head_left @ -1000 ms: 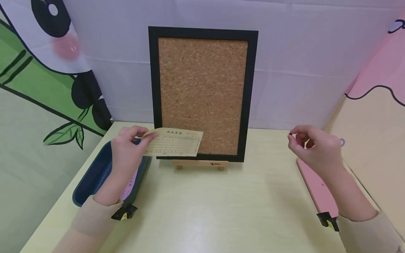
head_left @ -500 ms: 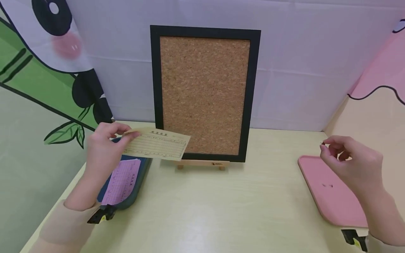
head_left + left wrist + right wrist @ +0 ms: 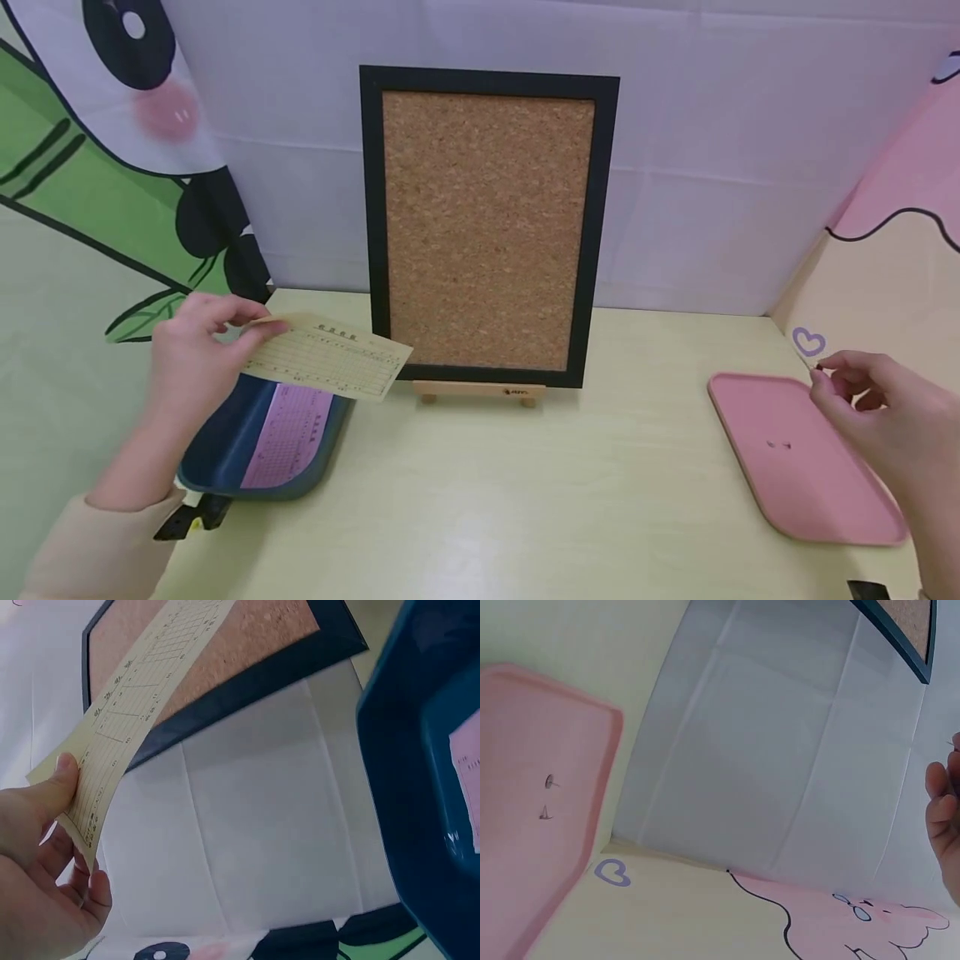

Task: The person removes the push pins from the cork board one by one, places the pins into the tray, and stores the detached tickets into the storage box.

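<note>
My left hand (image 3: 198, 362) pinches one end of a yellow printed form (image 3: 330, 358) between thumb and fingers. The form slants out toward the lower left corner of the cork board (image 3: 487, 233), above the blue bin (image 3: 225, 433). Inside that bin lies a pink-purple printed form (image 3: 288, 437). Over the far right edge of the pink tray (image 3: 795, 492), my right hand (image 3: 892, 408) pinches a small thumbtack (image 3: 818, 367), mostly hidden by the fingertips. Two more thumbtacks lie in the tray, one of them a round-headed thumbtack (image 3: 550, 781).
The cork board has a black frame and stands on a small wooden easel (image 3: 480, 389) at the back of the pale table (image 3: 525, 500). A printed cloth (image 3: 697, 167) hangs behind it, and cloth walls close off both sides.
My left hand has drawn the yellow form leftward, away from the front of the board. My right hand has shifted right and toward me, still pinching the thumbtack.
</note>
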A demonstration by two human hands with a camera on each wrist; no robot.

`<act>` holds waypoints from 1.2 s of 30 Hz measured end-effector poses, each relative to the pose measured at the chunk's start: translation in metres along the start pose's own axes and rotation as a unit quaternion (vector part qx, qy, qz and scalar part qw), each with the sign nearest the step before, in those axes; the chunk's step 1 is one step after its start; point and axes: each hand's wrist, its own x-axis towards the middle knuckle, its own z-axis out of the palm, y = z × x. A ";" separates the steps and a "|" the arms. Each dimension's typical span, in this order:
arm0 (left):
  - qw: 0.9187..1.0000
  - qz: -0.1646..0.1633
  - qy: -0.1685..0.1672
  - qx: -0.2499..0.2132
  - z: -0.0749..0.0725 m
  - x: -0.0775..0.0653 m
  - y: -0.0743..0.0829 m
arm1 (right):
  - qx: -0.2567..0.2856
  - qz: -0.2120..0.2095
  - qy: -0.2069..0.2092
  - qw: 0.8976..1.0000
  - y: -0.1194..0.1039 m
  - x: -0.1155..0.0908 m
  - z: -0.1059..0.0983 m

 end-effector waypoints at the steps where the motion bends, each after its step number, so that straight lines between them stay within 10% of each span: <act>1: 1.000 0.008 -0.002 0.005 -0.001 0.000 -0.004 | 0.002 0.010 -0.005 1.000 0.002 -0.002 -0.001; 16: 0.993 0.046 -0.088 0.069 -0.012 0.011 -0.052 | -0.004 0.108 -0.052 0.993 0.047 -0.037 -0.002; 26: 0.973 0.013 -0.210 0.093 -0.012 0.019 -0.079 | -0.021 0.113 -0.098 0.989 0.071 -0.053 0.001; 36: 0.957 0.048 -0.269 0.099 -0.001 0.023 -0.096 | -0.018 0.131 -0.125 0.983 0.090 -0.065 0.009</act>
